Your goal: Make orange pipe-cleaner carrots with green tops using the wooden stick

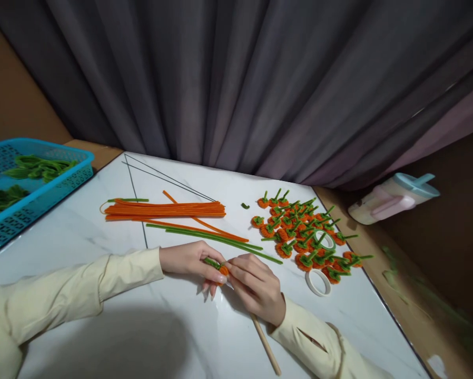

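My left hand (pixel 195 260) is closed around a small orange pipe-cleaner pumpkin (pixel 224 270) with a green stem sticking out between thumb and index finger. From the right, my right hand (pixel 256 287) meets it, fingertips pinched together at the pumpkin's edge. A pale wooden stick (pixel 266 345) runs out from beneath the right hand; whether that hand grips it is hidden. Just beyond the hands lie several loose green pipe cleaners (pixel 220 243) and a thick bundle of orange pipe cleaners (pixel 165 210).
Many finished orange pumpkins with green stems (pixel 299 231) crowd the table's right side. Among them are a tape roll (pixel 324 240) and a white ring (pixel 318 282). A blue basket (pixel 62 181) holding green pieces stands left; a lidded cup (pixel 392 200) stands far right, before a grey curtain (pixel 220 79).
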Motion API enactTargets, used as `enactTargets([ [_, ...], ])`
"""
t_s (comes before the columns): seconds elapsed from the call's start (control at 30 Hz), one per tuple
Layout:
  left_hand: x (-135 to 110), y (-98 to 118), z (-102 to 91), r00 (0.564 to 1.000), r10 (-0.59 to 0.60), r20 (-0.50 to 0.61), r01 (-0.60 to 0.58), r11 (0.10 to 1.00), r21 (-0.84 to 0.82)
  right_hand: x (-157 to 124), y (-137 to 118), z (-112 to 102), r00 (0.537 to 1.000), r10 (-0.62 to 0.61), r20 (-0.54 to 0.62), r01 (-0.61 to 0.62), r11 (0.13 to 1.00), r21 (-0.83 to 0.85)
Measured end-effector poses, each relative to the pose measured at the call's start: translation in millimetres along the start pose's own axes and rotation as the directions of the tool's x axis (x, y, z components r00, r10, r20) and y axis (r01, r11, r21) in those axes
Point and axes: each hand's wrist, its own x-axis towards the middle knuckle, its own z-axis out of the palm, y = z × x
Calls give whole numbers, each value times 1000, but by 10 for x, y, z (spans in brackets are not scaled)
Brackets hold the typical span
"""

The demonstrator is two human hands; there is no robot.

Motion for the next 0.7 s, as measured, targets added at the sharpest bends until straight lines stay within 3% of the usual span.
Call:
enactTargets([
  [0.13,-7,34,12,999,15,-29,-13,998,60,9,-21,-24,997,79,27,-78,997,-26],
  [0.27,-13,301,42,994,43,-96,-15,959,284,-68,-200,-252,958,281,56,-266,945,-189],
  [0.37,112,616,-19,959,177,-222,-19,819,573,-227,-518,-557,881,462,100,-412,855,-314],
  [0.5,547,979,-229,897,258,-360,182,527,830,-528,-1067,-813,822,555,130,-475,793,-381],
  [0.6,947,1148,-339,901,224,-372,240,458,856,-734,-1392,-724,803,593,-58,-579,752,-315],
  [0.7,1273,1232,-321,905,143,-401,319,396,861,-885,-1541,-501,768,592,-243,-638,737,-222],
])
